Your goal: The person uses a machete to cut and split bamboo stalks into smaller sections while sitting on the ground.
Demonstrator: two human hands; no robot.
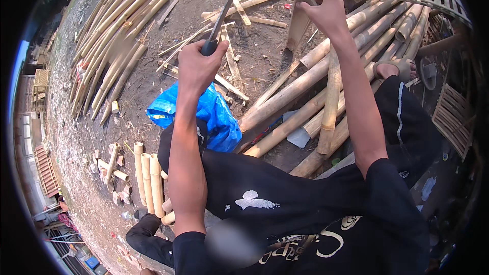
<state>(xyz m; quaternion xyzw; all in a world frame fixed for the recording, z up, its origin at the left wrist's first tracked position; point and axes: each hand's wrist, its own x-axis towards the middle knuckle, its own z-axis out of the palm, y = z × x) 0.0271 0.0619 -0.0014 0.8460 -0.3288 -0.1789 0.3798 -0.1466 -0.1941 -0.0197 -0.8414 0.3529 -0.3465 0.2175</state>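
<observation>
In the head view, a long-bladed knife [227,9] is held by its handle in the closed left hand [199,66], upper centre, its blade slanted toward the top edge. Right of it, a split bamboo piece [297,28] is gripped at its upper end by the curled right hand [322,10], most of its length below the fingers. A blue tarp [219,119] is seen at centre.

Bamboo poles [114,30] and strips [232,58] lie on dirt ground [266,35].
</observation>
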